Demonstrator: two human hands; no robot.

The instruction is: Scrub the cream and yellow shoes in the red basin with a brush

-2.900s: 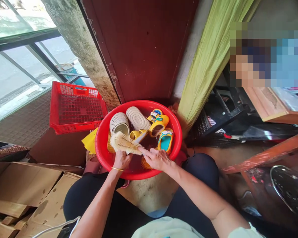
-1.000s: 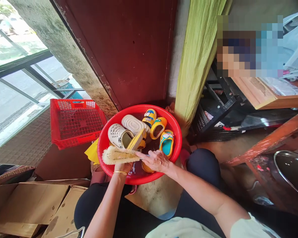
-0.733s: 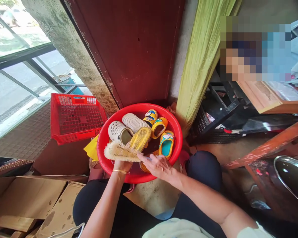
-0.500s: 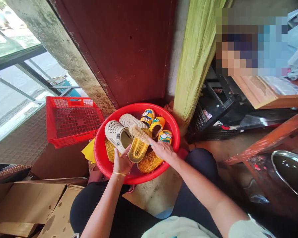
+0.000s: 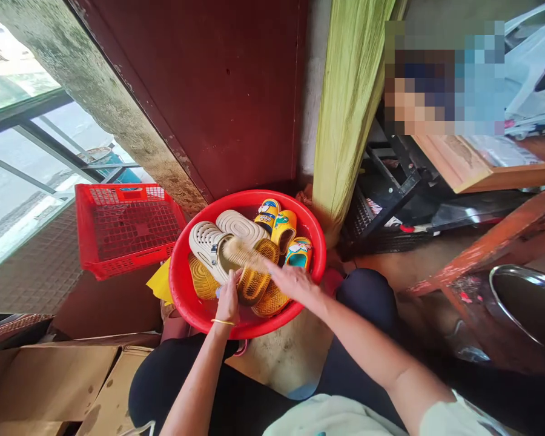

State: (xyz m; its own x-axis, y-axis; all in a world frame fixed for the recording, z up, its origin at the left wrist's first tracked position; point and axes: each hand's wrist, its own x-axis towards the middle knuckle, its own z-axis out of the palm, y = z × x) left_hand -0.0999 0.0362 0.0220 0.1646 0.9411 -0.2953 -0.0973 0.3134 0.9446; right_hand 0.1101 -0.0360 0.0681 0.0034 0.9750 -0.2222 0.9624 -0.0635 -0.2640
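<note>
My left hand (image 5: 228, 299) is closed on the edge of a yellow-brown slipper (image 5: 253, 284), tilted over the red basin (image 5: 178, 289). My right hand (image 5: 295, 282) grips a scrubbing brush (image 5: 243, 253) with pale bristles, which lies across the upper part of that slipper. Beside my left hand is a beige clog (image 5: 206, 248), and a second beige shoe (image 5: 241, 225) lies sole-up behind it. Several small yellow cartoon sandals (image 5: 283, 229) sit on the basin's right side. Another yellow-brown slipper (image 5: 272, 301) rests underneath, and a yellow ridged sole (image 5: 202, 280) lies at the left.
Left of the basin stands a red plastic crate (image 5: 131, 236), with cardboard boxes (image 5: 49, 381) nearer me. A dark red door (image 5: 209, 91) and a yellow-green curtain (image 5: 345, 109) are behind. At right are a wooden table (image 5: 476, 172), a blurred-out person and a metal pot (image 5: 527, 303).
The brush has moved slightly left and down across the slipper, along with my right hand. The slipper has turned a little in my left hand. The whole view has shifted slightly.
</note>
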